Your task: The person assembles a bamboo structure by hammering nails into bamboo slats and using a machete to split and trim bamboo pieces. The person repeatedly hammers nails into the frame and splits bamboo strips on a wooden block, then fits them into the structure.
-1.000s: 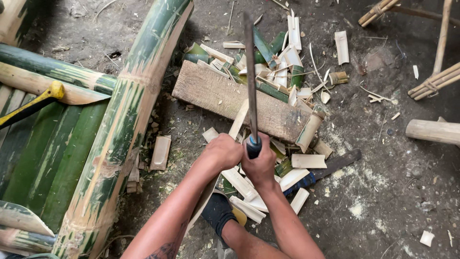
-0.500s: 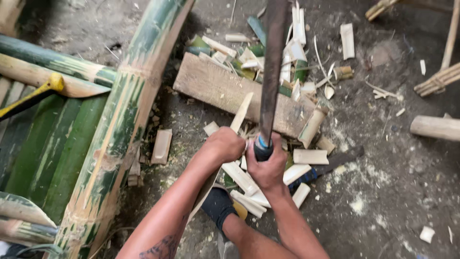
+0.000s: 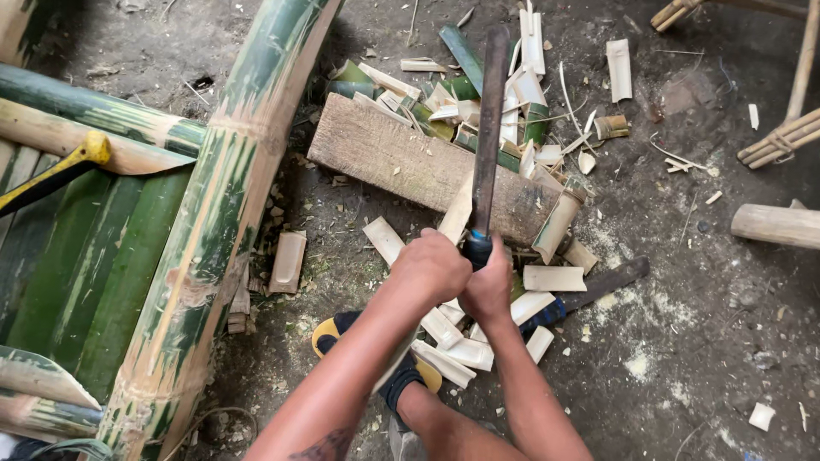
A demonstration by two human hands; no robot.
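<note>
Blade: long dark machete (image 3: 489, 128) ran straight away from me, handle at my hands, tip pointing up the frame over the scrap pile.
Hands: both closed tight, side by side; my right hand (image 3: 487, 286) wrapped the blue-black handle, my left hand (image 3: 433, 266) pressed against it and gripped a pale bamboo strip (image 3: 459, 213).
Strip: stood on the wooden block (image 3: 401, 162), just left of the blade, its long axis nearly parallel to the steel.
Block: lay slantwise just beyond my knuckles, split bamboo offcuts (image 3: 512, 94) heaped past and around it.
Nearer hand: left sat closer to the strip; right carried the blade.
Left of frame: thick green bamboo pole (image 3: 231, 196) ran from near to far, well apart from the work.
Ground: a second dark blade (image 3: 598, 286) lay among the chips to my right.
Hidden: my fingers covered the strip's lower end; I could not tell whether the edge touched the strip or hung just beside it.
Foot: sandal (image 3: 342, 329) showed beneath my forearms, partly covered.
</note>
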